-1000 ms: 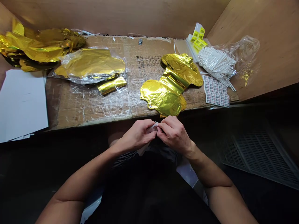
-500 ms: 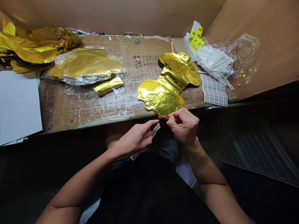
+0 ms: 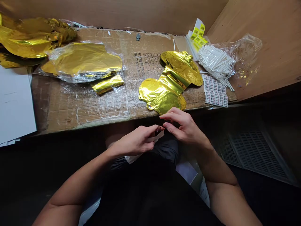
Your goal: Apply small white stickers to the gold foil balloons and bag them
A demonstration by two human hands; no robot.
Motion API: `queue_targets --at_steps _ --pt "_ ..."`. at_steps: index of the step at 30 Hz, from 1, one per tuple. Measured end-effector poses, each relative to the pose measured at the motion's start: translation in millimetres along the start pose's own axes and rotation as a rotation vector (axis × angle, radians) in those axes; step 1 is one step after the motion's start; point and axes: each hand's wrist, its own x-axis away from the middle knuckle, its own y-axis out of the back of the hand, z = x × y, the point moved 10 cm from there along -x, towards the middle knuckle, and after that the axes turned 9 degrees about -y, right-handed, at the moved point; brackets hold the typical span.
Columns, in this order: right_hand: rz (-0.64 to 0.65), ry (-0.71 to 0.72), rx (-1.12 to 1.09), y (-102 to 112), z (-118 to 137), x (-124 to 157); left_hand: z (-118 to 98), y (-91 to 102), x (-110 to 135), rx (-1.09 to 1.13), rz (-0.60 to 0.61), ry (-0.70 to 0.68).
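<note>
My left hand (image 3: 141, 139) is closed around a white paper strip (image 3: 158, 137), whose end pokes out past the fingers. A small dark and reddish bit, too small to name, shows at the left index fingertip. Close beside that fingertip is my right hand (image 3: 182, 125), its thumb and fingers apart and nothing visible between them. Just beyond the hands, a flat gold foil balloon (image 3: 162, 94) lies at the cardboard's front edge. Its upper part rests on a stack of similar gold foil (image 3: 181, 61).
To the left are a plastic-wrapped gold foil pack (image 3: 87, 61), more loose foil (image 3: 28, 37) and white sheets (image 3: 15, 100). On the right lie white sticks (image 3: 217, 61) in a clear bag, a sticker sheet (image 3: 215, 91) and yellow labels (image 3: 198, 36). Wooden panels rise behind and at right.
My right hand has let go of the foil balloon's near edge, and its fingers have spread beside my left fingertips. The view has shifted slightly; the white strip is still in my left hand.
</note>
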Motion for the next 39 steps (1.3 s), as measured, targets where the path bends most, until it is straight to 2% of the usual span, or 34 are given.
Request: queue_targets --at_steps 2,4,6,10,13,15,17,20,23,26,28,30,33,36,39 --pt "0.173 0.001 0.015 -10.6 5.6 -7.6 -2.6 0.8 0.2 0.015 0.04 0.002" --pt "0.236 -0.014 0.046 -15.1 9.3 -12.9 -1.0 3.0 1.7 0.003 0.06 0.012" --pt "0.142 -0.101 0.038 -7.0 2.4 -21.1 4.6 7.3 3.7 -0.071 0.045 0.012" --pt "-0.234 -0.413 -0.144 19.3 -45.8 -35.1 14.9 17.3 3.3 -0.411 -0.057 -0.043" --pt "-0.317 -0.553 -0.232 9.3 -81.0 -48.4 20.4 17.7 -2.9 -0.666 -0.066 -0.041" --pt "-0.35 -0.596 -0.197 -1.3 -94.6 -57.1 24.4 16.9 -8.5 -0.795 -0.034 0.004" --pt "-0.378 -0.633 -0.066 -11.4 -99.9 -61.8 27.4 17.3 -12.7 -0.89 -0.002 0.064" --pt "-0.414 -0.643 0.284 -20.4 -90.4 -62.9 26.3 18.7 -15.7 -0.956 -0.002 0.108" --pt "-0.468 -0.591 0.625 -19.0 -71.4 -59.0 24.0 17.2 -16.5 -0.957 -0.011 0.096" --pt "-0.511 -0.53 0.768 -10.8 -63.2 -53.7 25.3 16.0 -17.0 -0.951 -0.014 0.093" --pt "-0.471 -0.45 0.753 -10.4 -64.3 -55.1 25.0 16.1 -17.8 -0.956 -0.02 0.081" --pt "-0.361 -0.385 0.687 -16.3 -71.6 -60.0 23.9 16.1 -17.9 -0.965 -0.019 0.064" --pt "-0.201 -0.369 0.532 -23.7 -87.4 -66.4 21.8 12.3 -14.9 -0.943 -0.014 0.003" --pt "-0.134 -0.403 0.288 -20.0 -99.3 -69.4 21.6 -5.6 -10.1 -0.84 0.022 -0.164" --pt "-0.101 -0.441 0.068 -8.0 -104.3 -74.4 35.9 -26.6 -9.9 -0.666 0.085 -0.272"
